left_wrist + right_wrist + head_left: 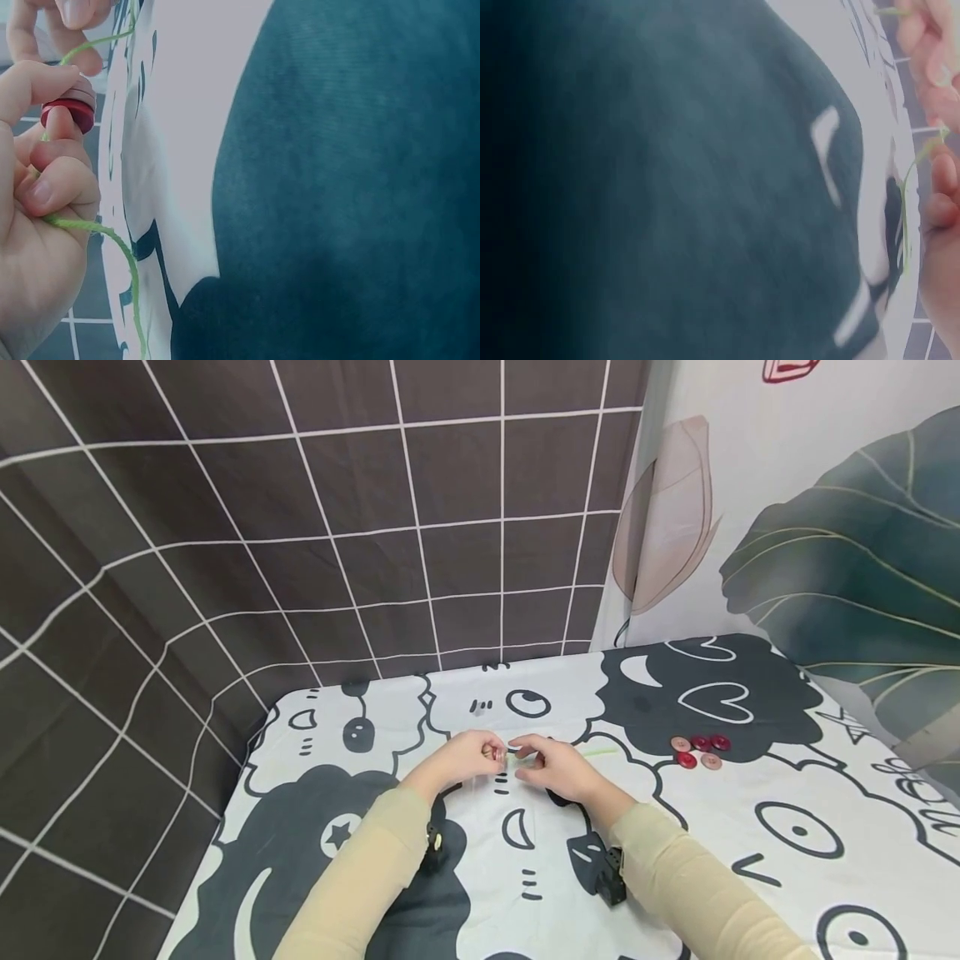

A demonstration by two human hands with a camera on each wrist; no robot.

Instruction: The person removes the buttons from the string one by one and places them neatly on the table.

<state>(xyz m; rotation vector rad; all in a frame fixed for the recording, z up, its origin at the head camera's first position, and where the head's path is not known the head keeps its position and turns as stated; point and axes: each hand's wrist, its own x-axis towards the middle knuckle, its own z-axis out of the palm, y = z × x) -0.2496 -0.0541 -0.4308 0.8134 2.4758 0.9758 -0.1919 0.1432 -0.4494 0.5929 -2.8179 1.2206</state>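
From the head view, the two hands meet over the middle of the worktop (787,860), which has a cloth with black and white cartoon faces. The left hand (467,758) is curled and holds something small. The right hand (553,767) pinches a thin green string (600,752) that runs off to the right. Five more buttons (699,751), red and pink, lie in a little bunch on the cloth, well apart from the hands. There is no bowl or box in view; the buttons just lie loose.

From the left wrist view, the left hand (45,187) pinches a red button (69,112) between its thumb and a finger. The green string (112,244) goes through the curled fingers and hangs down below. Another bit runs up from the button to the right hand's fingers (56,22) at the top.

From the right wrist view, most is dark blurry cloth. At the right edge the right hand (941,217) pinches the tip of the green string (911,176).

I think the string is going through the button now. The next move calls for a gentle pull while the button is kept from turning.
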